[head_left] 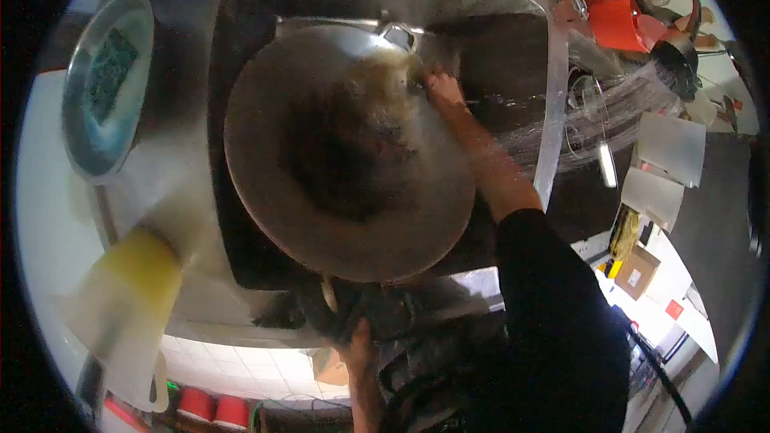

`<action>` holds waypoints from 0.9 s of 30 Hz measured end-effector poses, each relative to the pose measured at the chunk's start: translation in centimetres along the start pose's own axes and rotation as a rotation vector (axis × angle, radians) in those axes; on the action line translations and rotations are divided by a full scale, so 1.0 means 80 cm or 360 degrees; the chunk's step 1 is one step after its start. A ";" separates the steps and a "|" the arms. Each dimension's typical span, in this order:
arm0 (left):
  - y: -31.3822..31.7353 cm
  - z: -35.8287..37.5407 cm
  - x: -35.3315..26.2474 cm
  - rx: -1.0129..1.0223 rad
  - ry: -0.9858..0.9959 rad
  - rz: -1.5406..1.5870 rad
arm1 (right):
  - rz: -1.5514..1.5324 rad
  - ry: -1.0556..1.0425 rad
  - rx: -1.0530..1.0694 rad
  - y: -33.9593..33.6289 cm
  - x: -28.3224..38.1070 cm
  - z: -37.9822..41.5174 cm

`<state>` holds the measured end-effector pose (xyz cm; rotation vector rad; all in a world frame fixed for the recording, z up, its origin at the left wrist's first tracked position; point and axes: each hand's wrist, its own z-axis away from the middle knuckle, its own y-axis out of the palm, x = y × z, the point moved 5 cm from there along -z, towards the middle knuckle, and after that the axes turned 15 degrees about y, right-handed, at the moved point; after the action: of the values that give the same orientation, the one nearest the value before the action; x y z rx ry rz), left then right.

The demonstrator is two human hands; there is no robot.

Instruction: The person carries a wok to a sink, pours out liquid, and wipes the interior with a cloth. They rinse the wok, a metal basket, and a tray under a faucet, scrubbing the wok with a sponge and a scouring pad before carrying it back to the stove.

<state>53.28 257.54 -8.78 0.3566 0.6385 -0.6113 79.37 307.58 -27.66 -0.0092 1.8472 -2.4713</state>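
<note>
The wok (345,152) sits in the sink (555,72), its loop handle (399,34) at the far rim. At the wok's upper right is the right hand (443,88), its grip curled; I cannot tell whether it holds anything. Below the wok's near rim, the left hand (358,345) has a grip too dim to tell. Right of the wok, a sprayer (676,66) releases water; left of it, a bowl (120,148) holds 1 green pad (112,76).

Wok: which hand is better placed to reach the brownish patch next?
Probably the right hand: it is close beside the patch on the far side of the wok, while the left hand is at the near side.
</note>
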 end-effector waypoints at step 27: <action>0.089 -0.006 -0.084 -0.0166 0.0440 -0.0326 | -0.0675 0.0179 0.0857 -0.068 -0.017 0.282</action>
<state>53.29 266.01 -3.91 0.2820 0.9770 -0.7274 81.40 287.56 -15.99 -0.2675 1.2479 -3.2460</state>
